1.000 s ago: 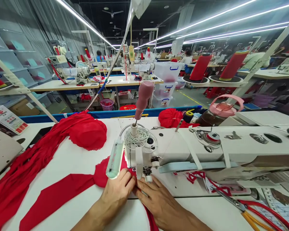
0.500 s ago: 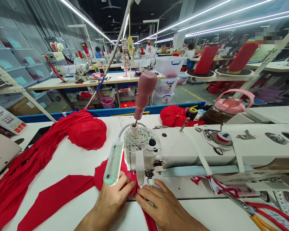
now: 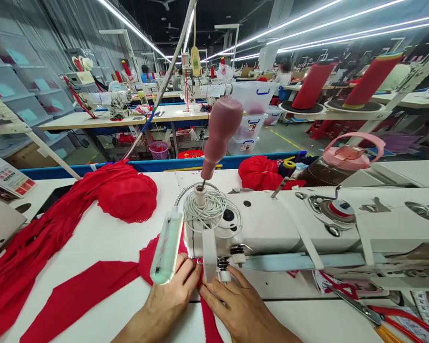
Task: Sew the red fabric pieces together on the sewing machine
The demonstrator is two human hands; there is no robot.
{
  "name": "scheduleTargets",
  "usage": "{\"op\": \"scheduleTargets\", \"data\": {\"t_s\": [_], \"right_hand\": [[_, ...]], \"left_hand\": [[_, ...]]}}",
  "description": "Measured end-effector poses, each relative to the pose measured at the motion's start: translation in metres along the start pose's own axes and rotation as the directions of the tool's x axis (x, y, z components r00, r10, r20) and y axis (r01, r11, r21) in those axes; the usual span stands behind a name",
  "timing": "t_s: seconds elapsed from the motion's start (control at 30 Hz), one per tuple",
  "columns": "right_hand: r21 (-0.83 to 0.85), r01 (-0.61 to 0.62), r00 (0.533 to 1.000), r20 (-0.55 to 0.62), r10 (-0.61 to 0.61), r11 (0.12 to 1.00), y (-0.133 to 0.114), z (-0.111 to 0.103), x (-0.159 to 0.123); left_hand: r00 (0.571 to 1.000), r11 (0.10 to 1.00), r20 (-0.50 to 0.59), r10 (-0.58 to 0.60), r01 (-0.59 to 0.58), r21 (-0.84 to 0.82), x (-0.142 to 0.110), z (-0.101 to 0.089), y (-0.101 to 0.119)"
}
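My left hand (image 3: pixel 171 290) is closed on a red fabric piece (image 3: pixel 209 317) at the needle end of a white sewing machine (image 3: pixel 268 238). My right hand (image 3: pixel 236 302) grips the same fabric just right of the presser area, its index finger reaching toward the needle bar. Its fingertips are partly hidden by the machine head. More of the red fabric (image 3: pixel 89 290) spreads out flat to the left. A pale green lamp (image 3: pixel 167 250) hangs over my left fingers. A pink-handled screwdriver (image 3: pixel 219 136) stands upright on the machine top.
Gathered red cloth with a rounded cup (image 3: pixel 127 197) lies at left. Red-handled scissors (image 3: pixel 370 314) rest at lower right. Behind the machine are a red bundle (image 3: pixel 259 172) and a pink-lidded jug (image 3: pixel 343 159). Red thread cones (image 3: pixel 312 85) stand beyond.
The red strip between my hands has swung slightly left at its lower end. Both hands stay at the needle area. The camera view has shifted a little.
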State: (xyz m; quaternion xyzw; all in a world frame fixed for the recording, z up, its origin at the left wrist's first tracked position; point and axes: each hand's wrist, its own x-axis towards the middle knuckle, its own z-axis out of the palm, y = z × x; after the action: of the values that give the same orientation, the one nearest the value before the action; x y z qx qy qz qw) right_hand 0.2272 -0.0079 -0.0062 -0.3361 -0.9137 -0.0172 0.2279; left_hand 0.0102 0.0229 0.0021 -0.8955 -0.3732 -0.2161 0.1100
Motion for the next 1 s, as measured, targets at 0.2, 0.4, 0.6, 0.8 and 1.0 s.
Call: {"op": "scheduleTargets", "data": {"t_s": [0.2, 0.4, 0.6, 0.8, 1.0], "right_hand": [[0.033, 0.003, 0.999, 0.045, -0.005, 0.999, -0.004, -0.006, -0.001], [0.097, 0.002, 0.998, -0.056, 0.003, 0.995, -0.008, -0.004, 0.003], [0.076, 0.008, 0.991, -0.134, 0.003, 0.997, -0.009, 0.002, 0.004], [-0.016, 0.015, 0.982, -0.189, -0.018, 1.000, -0.008, 0.016, 0.000], [-0.042, 0.013, 0.949, -0.314, -0.025, 0.999, -0.008, 0.021, 0.003]], "left_hand": [[0.983, 1.000, -0.180, 0.020, -0.020, -0.002, 0.003, -0.018, 0.002], [0.986, 0.998, -0.160, 0.041, -0.050, -0.049, 0.006, -0.023, 0.004], [0.989, 0.998, -0.143, 0.042, -0.047, -0.030, 0.007, -0.020, 0.010], [0.982, 0.998, -0.178, 0.058, -0.054, 0.026, 0.003, -0.013, 0.015], [0.972, 1.000, -0.234, 0.018, -0.013, 0.023, -0.006, 0.000, 0.014]]}}
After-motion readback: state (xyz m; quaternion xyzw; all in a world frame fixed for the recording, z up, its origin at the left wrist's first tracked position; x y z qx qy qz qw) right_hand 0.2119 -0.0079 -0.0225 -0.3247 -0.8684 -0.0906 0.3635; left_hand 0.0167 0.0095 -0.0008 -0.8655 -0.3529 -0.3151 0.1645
